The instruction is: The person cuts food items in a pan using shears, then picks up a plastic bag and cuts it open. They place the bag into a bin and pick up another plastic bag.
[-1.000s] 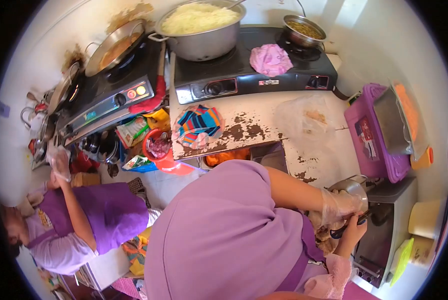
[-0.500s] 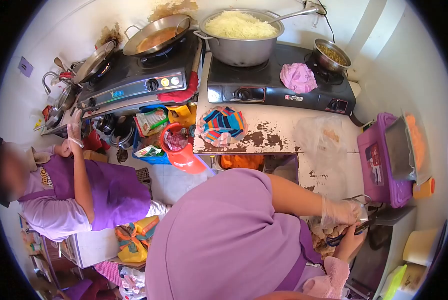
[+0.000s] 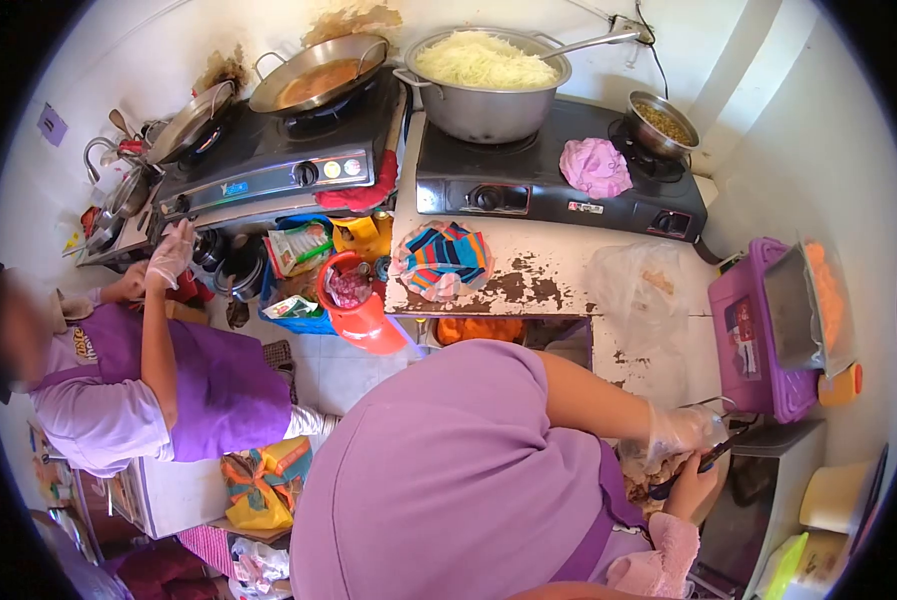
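My left hand (image 3: pixel 687 428), in a clear plastic glove, is closed at the right, just above several pale brown pieces that look like meat (image 3: pixel 641 478). What its fingers pinch is too small and partly hidden to make out. Just below it, my bare right hand (image 3: pixel 691 490) grips dark-handled scissors (image 3: pixel 711 460), whose blades point up and right beside the gloved fingers. My own purple-clad torso covers part of the pieces and whatever they lie in.
A purple bin (image 3: pixel 759 330) stands beyond my hands, with a metal tray (image 3: pixel 797 312) against it. Clear plastic bags (image 3: pixel 639 290) lie on the worn counter (image 3: pixel 529 225). Behind are a black stove (image 3: pixel 549 200) and a large pot (image 3: pixel 489 110). Another gloved person (image 3: pixel 184 370) stands at left.
The scissors and my right hand have shifted slightly, and my gloved left hand has moved a little left. The other person's gloved hand has moved right and turned. The camera view has shifted slightly.
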A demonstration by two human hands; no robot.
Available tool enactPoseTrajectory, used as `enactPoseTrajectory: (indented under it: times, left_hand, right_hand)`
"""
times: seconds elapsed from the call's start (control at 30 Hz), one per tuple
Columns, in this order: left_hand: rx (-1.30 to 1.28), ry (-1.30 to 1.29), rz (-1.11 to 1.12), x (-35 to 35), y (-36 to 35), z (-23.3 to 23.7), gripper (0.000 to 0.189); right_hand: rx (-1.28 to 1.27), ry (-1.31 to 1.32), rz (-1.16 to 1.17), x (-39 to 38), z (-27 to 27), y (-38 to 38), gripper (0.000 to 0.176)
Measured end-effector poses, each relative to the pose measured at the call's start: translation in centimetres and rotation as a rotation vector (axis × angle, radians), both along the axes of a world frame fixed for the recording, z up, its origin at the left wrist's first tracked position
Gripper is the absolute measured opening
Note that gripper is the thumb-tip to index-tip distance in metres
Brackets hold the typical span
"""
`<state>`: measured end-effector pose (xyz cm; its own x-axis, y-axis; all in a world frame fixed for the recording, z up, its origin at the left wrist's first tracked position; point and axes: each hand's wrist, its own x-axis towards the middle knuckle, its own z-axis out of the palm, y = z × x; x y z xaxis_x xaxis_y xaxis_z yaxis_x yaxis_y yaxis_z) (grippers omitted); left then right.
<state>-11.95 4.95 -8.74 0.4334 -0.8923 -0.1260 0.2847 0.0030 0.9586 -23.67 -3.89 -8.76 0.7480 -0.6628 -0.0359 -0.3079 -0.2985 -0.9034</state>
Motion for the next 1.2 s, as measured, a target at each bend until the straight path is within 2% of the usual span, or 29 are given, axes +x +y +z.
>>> enactPoseTrajectory:
  times: [0.03,0.07,0.13,0.17,0.23,0.27,0.33,0.47,0.57,0.63,0.67,0.73,0.83,0.9,0.97,1.03,1.07,1.13,1.2]
  left_hand:
    - [-0.031,0.111,-0.012,0.1,-0.1,-0.1,0.008]
    - [-0.034,0.114,-0.014,0.1,-0.5,-0.6,0.008]
    - [-0.189,-0.193,0.144,0.0,-2.1,-2.6,0.015]
    - [-0.190,-0.191,0.143,0.1,-2.8,-3.4,0.015]
    - [-0.218,-0.030,0.075,0.1,-3.6,-4.4,0.025]
    - [-0.219,-0.027,0.074,0.1,-4.0,-4.9,0.025]
    - [-0.253,0.181,0.061,0.1,-3.9,-4.6,0.026]
    - [-0.233,0.191,0.033,0.3,-2.3,-2.6,0.027]
    - [-0.200,0.054,0.103,0.2,-3.4,-4.0,0.022]
    - [-0.360,-0.356,0.187,0.2,-4.0,-4.7,0.016]
    - [-0.361,-0.354,0.188,0.1,-4.2,-5.0,0.016]
    - [-0.235,-0.458,0.187,0.0,-2.2,-2.7,0.011]
    - [-0.164,-0.415,0.169,-0.4,-1.3,-1.7,0.012]
    - [-0.177,-0.465,0.163,-0.3,-1.6,-2.3,0.011]
    - [-0.189,-0.515,0.157,-0.5,-1.8,-2.7,0.011]
    - [-0.232,-0.589,0.362,-1.1,-1.6,-2.6,0.009]
    - [-0.230,-0.588,0.364,-1.1,-1.4,-2.4,0.009]
    - [-0.134,-0.549,0.173,-1.0,-0.5,-1.4,0.007]
    - [-0.106,-0.519,0.161,-1.3,-0.3,-1.0,0.007]
  right_hand:
    - [-0.002,0.000,-0.002,0.0,-0.6,-0.3,0.014]
    - [-0.007,-0.057,0.002,0.0,-1.7,-0.9,0.013]
    - [-0.015,-0.109,0.005,-0.1,-1.7,-0.8,0.012]
    - [-0.036,-0.119,0.001,0.2,-1.1,0.1,0.012]
    - [-0.057,-0.126,-0.004,0.3,-0.9,0.6,0.012]
    - [-0.019,-0.149,-0.021,0.3,-1.2,0.6,0.012]
    - [0.016,-0.167,-0.037,0.3,-1.2,0.5,0.011]
    - [0.037,-0.138,-0.037,0.3,-0.2,0.8,0.010]
    - [-0.016,-0.113,-0.064,0.3,-0.1,0.8,0.010]
    - [-0.056,-0.092,-0.077,0.4,-0.3,0.4,0.011]
    - [-0.112,-0.072,-0.054,0.4,-0.7,-0.1,0.014]
    - [-0.167,-0.049,-0.030,0.3,-1.1,-0.6,0.017]
    - [-0.213,-0.036,-0.078,0.1,-1.9,-1.6,0.021]
    - [-0.479,-0.018,-0.057,0.1,-2.9,-2.8,0.020]
    - [-0.424,0.001,-0.067,0.0,-2.6,-2.5,0.020]
    - [-0.369,0.021,-0.075,-0.1,-1.9,-2.0,0.020]
    - [-0.308,0.018,-0.063,-0.1,-1.7,-1.8,0.020]
    - [-0.246,0.014,-0.047,-0.1,-1.8,-1.7,0.021]
    - [-0.126,-0.014,-0.079,-0.3,-2.0,-1.7,0.021]
